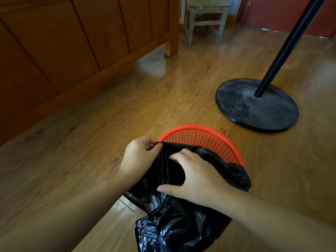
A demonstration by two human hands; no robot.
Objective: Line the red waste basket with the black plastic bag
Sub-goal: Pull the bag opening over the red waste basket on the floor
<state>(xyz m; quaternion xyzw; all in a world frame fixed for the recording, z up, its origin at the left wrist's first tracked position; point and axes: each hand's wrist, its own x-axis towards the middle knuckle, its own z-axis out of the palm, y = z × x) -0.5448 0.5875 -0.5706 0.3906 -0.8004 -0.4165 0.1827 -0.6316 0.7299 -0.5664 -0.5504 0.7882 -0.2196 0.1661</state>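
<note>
A red mesh waste basket (203, 138) stands on the wooden floor, its near half hidden by a crumpled black plastic bag (174, 220) held above it. My left hand (139, 157) pinches the bag's upper edge at the basket's left rim. My right hand (196, 177) lies over the bag's middle with its fingers curled into the plastic and the thumb stretched out to the left. The lower part of the bag hangs down toward me.
A black round stand base (256, 104) with a slanted pole (291, 42) sits just right of and behind the basket. A wooden bed frame (72, 51) runs along the left. A small wooden stool (205, 19) stands at the back.
</note>
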